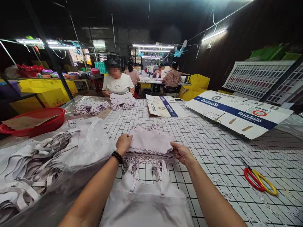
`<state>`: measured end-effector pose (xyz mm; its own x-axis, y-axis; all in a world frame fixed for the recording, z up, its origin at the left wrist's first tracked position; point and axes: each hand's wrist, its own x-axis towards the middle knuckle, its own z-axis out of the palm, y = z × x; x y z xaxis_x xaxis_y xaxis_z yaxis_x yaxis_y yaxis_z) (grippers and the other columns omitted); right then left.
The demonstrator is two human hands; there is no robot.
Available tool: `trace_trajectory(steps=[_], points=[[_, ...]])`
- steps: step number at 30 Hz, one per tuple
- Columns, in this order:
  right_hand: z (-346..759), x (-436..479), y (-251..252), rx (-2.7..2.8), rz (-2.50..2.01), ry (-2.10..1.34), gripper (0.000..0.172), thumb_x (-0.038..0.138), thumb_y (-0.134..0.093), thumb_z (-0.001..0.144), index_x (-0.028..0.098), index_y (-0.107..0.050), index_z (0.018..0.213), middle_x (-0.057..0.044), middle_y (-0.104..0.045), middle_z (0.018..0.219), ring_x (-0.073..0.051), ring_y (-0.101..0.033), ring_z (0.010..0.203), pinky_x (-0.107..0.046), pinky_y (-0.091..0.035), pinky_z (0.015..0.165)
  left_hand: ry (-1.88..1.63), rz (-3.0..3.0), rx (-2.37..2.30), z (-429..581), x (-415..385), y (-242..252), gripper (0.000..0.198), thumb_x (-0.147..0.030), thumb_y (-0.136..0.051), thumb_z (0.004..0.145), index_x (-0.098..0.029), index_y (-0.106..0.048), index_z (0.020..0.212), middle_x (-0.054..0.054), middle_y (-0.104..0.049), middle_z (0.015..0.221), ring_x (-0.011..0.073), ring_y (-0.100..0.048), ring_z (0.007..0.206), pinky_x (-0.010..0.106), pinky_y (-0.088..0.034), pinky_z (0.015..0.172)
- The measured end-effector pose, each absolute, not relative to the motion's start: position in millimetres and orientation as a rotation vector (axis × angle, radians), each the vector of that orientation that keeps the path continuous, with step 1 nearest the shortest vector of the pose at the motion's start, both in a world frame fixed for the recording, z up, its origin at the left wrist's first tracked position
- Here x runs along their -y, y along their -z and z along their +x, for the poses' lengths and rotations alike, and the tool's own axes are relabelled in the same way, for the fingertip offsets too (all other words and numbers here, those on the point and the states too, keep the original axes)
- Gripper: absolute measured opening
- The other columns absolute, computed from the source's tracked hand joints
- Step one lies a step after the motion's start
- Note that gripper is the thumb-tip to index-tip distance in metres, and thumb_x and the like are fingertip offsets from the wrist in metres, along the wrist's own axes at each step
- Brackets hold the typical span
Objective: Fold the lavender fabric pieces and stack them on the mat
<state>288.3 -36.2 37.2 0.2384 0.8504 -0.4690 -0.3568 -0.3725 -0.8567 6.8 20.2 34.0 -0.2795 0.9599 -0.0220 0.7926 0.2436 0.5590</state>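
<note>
A pale lilac camisole top (151,140) with a wavy hem lies flat on a neat stack of the same tops (149,157). My left hand (123,144), a dark beaded bracelet at its wrist, is closed on the left edge of this uppermost top. At its right edge, my right hand (181,152) pinches the fabric between thumb and fingers. Nearer to me, another camisole (149,201) is spread out, its thin straps pointing away towards the stack.
Left, a clear plastic bag (94,135) holds many pale garments beside a red basin (54,116). Red-and-yellow scissors (259,181) lie right on the gridded table (213,148). Flattened cartons (236,110) lie farther back. Across the table, a person (118,82) handles similar garments.
</note>
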Motion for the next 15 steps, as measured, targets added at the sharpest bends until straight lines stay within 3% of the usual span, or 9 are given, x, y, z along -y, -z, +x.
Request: trace_trajectory(steps=[6, 12, 15], points=[[294, 36, -39, 0.551, -1.513, -1.262, 0.012, 0.018, -0.067, 0.068, 0.015, -0.056, 0.068, 0.003, -0.054, 0.056, -0.003, -0.040, 0.040, -0.014, -0.020, 0.029, -0.657, 1.606, -2.194, -2, -23, -36, 0.041, -0.042, -0.037, 0.087, -0.017, -0.070, 0.090, 0.015, -0.071, 0.097, 0.0264, -0.064, 0.092, 0.030, -0.043, 0.068], [291, 37, -37, 0.635, -1.622, -1.310, 0.022, 0.031, -0.072, 0.069, 0.015, -0.057, 0.070, 0.003, -0.051, 0.056, -0.003, -0.035, 0.037, -0.015, -0.017, 0.028, -0.622, 1.586, -2.189, -3, -23, -31, 0.047, -0.046, -0.035, 0.087, -0.017, -0.071, 0.083, 0.016, -0.071, 0.094, 0.0276, -0.065, 0.090, 0.031, -0.043, 0.065], [290, 36, -36, 0.693, -1.653, -1.318, 0.021, 0.025, -0.073, 0.068, 0.015, -0.055, 0.068, 0.005, -0.048, 0.052, -0.002, -0.031, 0.036, -0.015, -0.015, 0.027, -0.615, 1.594, -2.181, -2, -21, -32, 0.045, -0.048, -0.037, 0.086, -0.018, -0.070, 0.082, 0.014, -0.071, 0.093, 0.0278, -0.064, 0.090, 0.031, -0.042, 0.064]])
